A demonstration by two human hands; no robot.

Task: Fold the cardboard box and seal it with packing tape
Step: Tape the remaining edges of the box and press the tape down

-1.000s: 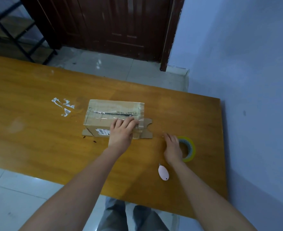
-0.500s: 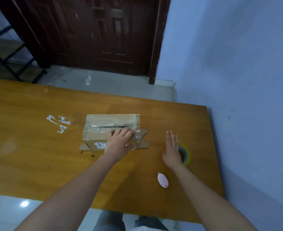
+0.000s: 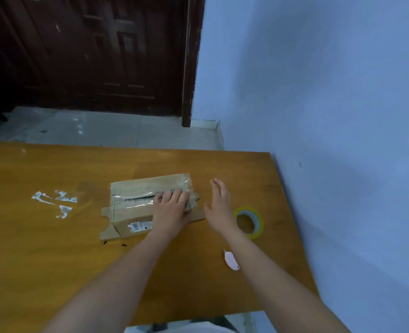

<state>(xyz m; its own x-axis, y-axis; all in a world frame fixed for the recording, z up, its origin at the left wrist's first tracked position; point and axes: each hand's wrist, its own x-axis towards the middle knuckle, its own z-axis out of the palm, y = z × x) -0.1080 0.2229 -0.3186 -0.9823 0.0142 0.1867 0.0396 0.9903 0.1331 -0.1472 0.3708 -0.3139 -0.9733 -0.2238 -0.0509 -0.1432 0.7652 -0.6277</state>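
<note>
one view, the head camera, looks down on your two bare arms over a wooden table (image 3: 54,272). your left hand (image 3: 171,211) lies palm down on the right part of the cardboard box (image 3: 136,203), fingers stretched flat and close together over the clear tape along its top seam, gripping nothing. the box sits near the middle of the table, its top closed, loose flaps sticking out flat at both ends. your right hand (image 3: 220,205) is just right of the box, held on edge with fingers straight and together, empty, and you cannot tell whether it touches the table. the roll of packing tape (image 3: 252,221) lies flat just beside that wrist. a small pink cutter (image 3: 231,260) rests nearer you. scraps of tape (image 3: 54,200) stick to the table left of the box
</note>
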